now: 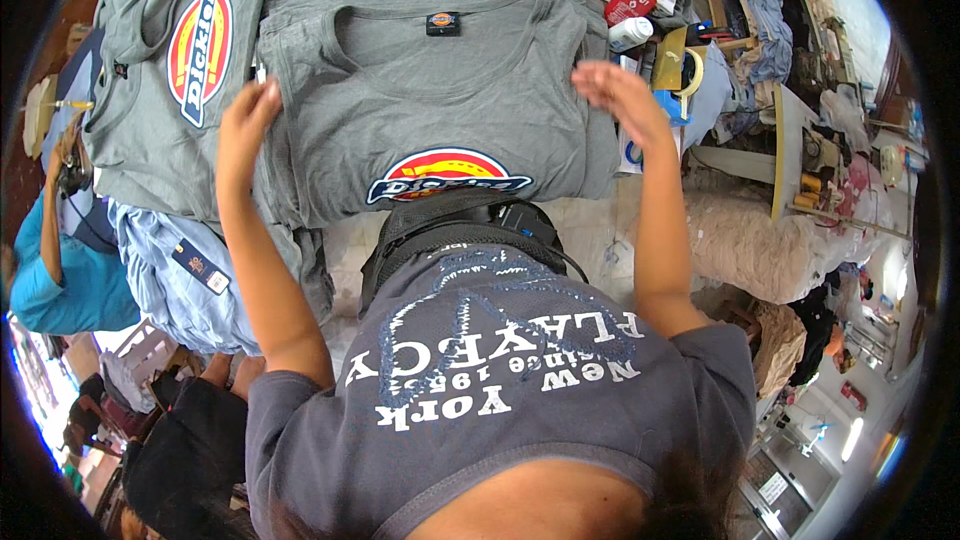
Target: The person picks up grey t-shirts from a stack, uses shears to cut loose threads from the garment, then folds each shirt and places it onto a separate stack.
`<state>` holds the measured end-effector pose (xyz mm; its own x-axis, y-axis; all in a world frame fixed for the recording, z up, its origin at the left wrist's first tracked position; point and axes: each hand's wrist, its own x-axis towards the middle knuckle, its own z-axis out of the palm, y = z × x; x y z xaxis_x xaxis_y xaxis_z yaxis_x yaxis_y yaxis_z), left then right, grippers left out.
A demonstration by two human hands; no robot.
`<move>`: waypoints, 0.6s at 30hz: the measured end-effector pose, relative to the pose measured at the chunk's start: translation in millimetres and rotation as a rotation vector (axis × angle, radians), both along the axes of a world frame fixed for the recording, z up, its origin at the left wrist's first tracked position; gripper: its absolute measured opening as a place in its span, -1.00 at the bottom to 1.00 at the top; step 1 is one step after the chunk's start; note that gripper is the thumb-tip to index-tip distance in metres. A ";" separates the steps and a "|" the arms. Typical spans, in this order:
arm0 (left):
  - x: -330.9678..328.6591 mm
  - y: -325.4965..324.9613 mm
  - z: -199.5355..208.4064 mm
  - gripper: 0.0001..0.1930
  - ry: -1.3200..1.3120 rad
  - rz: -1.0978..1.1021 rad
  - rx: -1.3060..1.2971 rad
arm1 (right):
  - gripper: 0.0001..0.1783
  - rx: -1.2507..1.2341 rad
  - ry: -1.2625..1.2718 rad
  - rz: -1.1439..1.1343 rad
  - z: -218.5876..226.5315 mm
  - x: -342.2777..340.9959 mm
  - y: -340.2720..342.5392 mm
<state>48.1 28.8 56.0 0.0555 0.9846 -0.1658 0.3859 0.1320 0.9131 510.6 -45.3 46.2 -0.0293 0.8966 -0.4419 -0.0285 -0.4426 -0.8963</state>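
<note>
A grey T-shirt (430,120) lies face up before me, on top of a stack of similar grey shirts. It has a dark neck label and a red, yellow and blue print along its near edge. My left hand (246,125) is closed at the shirt's left side. A small white-tipped item (262,72) shows at its fingertips, too small to name. By the shirt's right edge my right hand (625,105) is open, its fingers stretched out and together. Whether those fingertips touch the cloth, I cannot tell.
Another pile of grey printed shirts (140,160) sits at the left, above a light blue garment (180,270) with a hang tag. A white bottle (630,35) and a tape roll (691,72) lie at the right. A person in a blue top (85,275) works at far left.
</note>
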 end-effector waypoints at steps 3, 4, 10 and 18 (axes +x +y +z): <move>-31.9 -80.7 -21.9 -0.88 0.331 -0.073 0.128 | -0.66 0.037 -0.196 0.106 3.1 -5.4 -66.1; -34.7 -108.5 -33.4 -0.89 0.259 -0.039 0.044 | -0.64 0.027 -0.259 0.088 6.8 -17.0 -79.5; -28.1 -173.3 -71.0 -0.69 0.553 0.011 0.075 | -0.66 0.256 -0.783 0.209 8.4 -54.9 -98.7; -30.4 -160.7 -77.3 -0.70 0.375 0.098 -0.022 | -0.74 0.284 -0.679 0.483 0.8 -47.8 -94.7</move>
